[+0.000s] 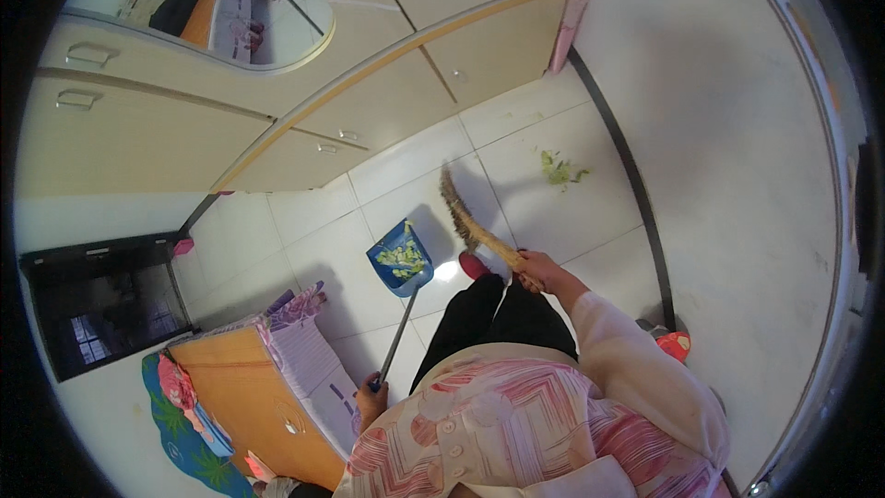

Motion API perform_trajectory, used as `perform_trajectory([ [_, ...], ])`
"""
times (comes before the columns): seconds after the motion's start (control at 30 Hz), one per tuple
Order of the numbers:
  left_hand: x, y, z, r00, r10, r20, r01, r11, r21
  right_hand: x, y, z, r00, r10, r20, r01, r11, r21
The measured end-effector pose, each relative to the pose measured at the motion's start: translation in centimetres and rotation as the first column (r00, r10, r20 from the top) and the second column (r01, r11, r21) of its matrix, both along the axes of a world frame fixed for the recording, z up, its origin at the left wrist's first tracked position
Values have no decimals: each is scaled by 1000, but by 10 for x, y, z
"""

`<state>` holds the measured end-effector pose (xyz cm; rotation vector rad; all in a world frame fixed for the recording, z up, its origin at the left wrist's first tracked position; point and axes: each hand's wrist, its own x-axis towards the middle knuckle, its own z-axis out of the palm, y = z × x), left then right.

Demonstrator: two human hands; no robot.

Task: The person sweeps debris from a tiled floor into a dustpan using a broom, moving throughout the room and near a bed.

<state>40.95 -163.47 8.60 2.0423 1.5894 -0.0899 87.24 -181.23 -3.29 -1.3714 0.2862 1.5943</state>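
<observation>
My left hand (pixel 372 399) grips the end of the long grey handle of a blue dustpan (pixel 426 266). Green and pale leaf scraps (pixel 401 257) lie inside the pan, which is out over the tiles in front of me. In my right hand (pixel 546 271) is a short straw hand broom (pixel 494 242), held by its thick handle. Its dark bristle end points away from me, between the dustpan and a loose patch of green leaf scraps (pixel 561 171) on the floor. That patch is apart from the broom.
White floor tiles (pixel 387 197) run up to cream cabinets (pixel 373 111) with an oval mirror (pixel 276 34). At left stands an orange wooden table (pixel 235 387) with a purple-patterned cloth (pixel 304 353), near a black screen (pixel 104 304). A red shoe (pixel 473 265) shows by my legs.
</observation>
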Motion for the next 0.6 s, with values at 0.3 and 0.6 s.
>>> perform_trajectory([
  [0.3,51,27,22,960,-23,-279,-8,994,-111,103,59,-47,988,73,133,-50,984,-169],
  [0.6,66,66,4,982,-63,-178,37,989,-145,92,-29,24,971,-216,107,231,959,-165],
])
